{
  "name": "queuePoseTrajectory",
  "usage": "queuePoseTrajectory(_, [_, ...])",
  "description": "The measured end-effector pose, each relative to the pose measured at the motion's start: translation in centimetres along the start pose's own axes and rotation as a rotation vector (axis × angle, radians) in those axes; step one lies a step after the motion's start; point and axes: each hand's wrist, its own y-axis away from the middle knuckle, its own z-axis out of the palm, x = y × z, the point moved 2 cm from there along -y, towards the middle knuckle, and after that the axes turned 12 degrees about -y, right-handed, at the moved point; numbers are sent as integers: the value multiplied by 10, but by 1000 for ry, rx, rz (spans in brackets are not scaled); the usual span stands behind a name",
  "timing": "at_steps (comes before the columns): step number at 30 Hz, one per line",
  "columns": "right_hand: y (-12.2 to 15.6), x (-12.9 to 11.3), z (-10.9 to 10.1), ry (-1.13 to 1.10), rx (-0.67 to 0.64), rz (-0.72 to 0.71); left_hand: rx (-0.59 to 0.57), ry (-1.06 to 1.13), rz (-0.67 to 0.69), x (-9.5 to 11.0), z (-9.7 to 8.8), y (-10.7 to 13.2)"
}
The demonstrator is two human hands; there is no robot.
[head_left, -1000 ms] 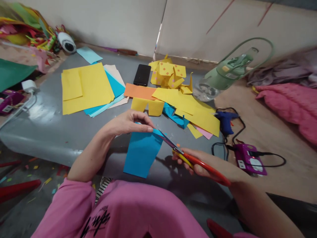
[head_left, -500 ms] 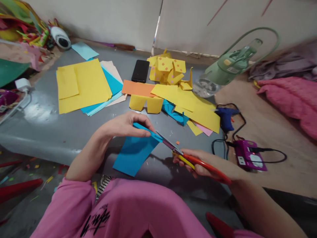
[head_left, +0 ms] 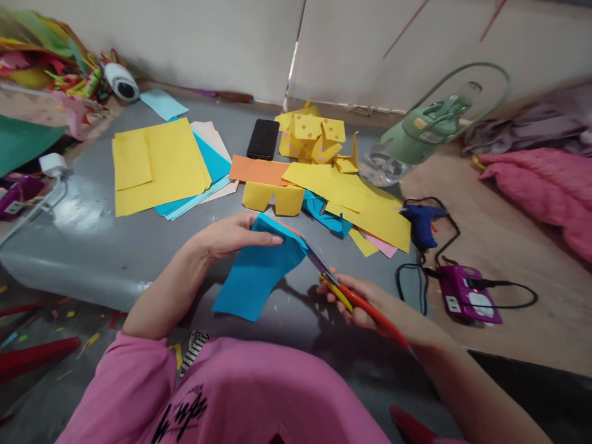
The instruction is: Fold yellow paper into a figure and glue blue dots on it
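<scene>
Green sheet (head_left: 28,143) at far left, purple unit (head_left: 19,196) below it, white plug (head_left: 53,164) with cable just beside, at the edge of the grey table (head_left: 152,250). White rounded device (head_left: 121,81) at the back-left corner, light-blue sheet (head_left: 163,105) just right of it. Yellow sheets (head_left: 178,163) lie flat in front, on top of blue and pale pink ones that stick out on the right.

Left hand (head_left: 231,237): pinched shut on the blue paper (head_left: 259,271), thumb on top, fingers mostly hidden behind. Paper is up in front of the person, near the table's front edge, top edge folded over, long lower part hanging toward the body.

Behind it: black phone (head_left: 263,139), orange strip (head_left: 259,171), notched yellow piece (head_left: 289,199) just below the strip. Spotted yellow paper shape (head_left: 312,132) right of the phone. Crumpled blue scrap (head_left: 326,214) partly under the long yellow strips (head_left: 365,206).

Scissors (head_left: 351,296) come in from the right, blades at the right end of the paper's fold; can't tell how far apart the blades are. Right hand (head_left: 386,300) is wrapped around the orange and yellow handles.

Further right: green bottle (head_left: 419,132) leaning, blue glue gun (head_left: 423,225), purple power box (head_left: 469,296) with black cable, pink cloth (head_left: 531,197).
</scene>
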Motion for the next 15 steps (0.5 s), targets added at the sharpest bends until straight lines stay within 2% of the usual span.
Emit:
queuePoseTrajectory(4, [0,3,-3,83,0,10,16,-219,117,7,-7,3])
queuePoseTrajectory(8, [3,0,-1,158,-27,29,-8,-363,75,15,-8,8])
queuePoseTrajectory(11, [4,-3,2,216,-32,59,15,-392,39,17,-5,9])
queuePoseTrajectory(15, [4,-7,2,216,-23,63,62,-413,66,16,-2,7])
